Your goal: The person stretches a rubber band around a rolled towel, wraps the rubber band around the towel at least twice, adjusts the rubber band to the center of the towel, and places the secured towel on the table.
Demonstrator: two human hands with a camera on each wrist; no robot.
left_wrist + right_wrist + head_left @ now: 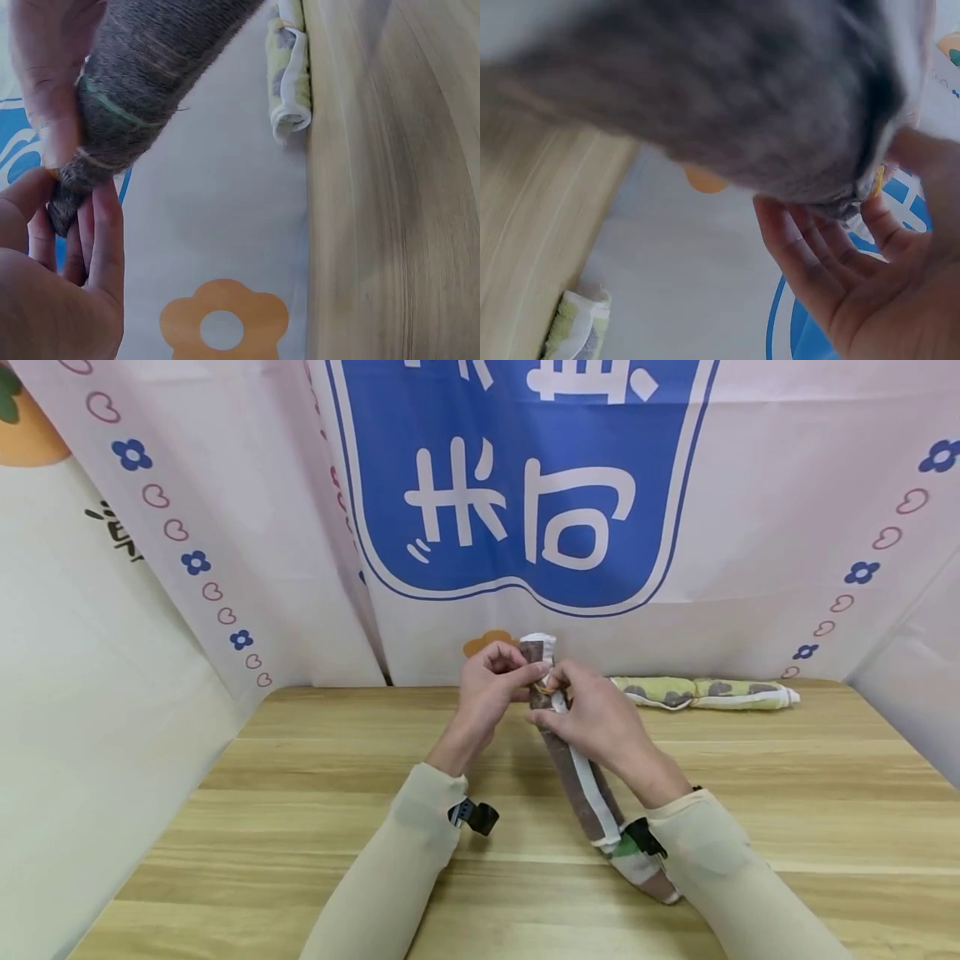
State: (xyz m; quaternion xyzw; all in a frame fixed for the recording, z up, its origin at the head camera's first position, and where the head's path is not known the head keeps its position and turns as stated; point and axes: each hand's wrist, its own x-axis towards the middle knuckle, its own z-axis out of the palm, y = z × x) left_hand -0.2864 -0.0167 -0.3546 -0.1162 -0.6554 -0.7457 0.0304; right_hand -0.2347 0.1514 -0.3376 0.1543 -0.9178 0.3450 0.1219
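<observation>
A long rolled towel (573, 768), brown with a white edge and a green patch near its lower end, slants up from the table. Around its upper part runs a thin orange-yellow band (543, 689), which looks like a rubber band. My left hand (487, 687) holds the upper end from the left, thumb and fingers close to the band. From the right, my right hand (596, 714) grips the same roll just beside the band. In the left wrist view the roll (150, 82) hides part of the fingers; in the right wrist view it is blurred.
A second rolled towel (705, 692), yellow-green with grey spots and tied at its middle, lies along the table's back edge. The wooden table (300, 827) meets a hanging white cloth (750, 635) with a blue printed sign behind it.
</observation>
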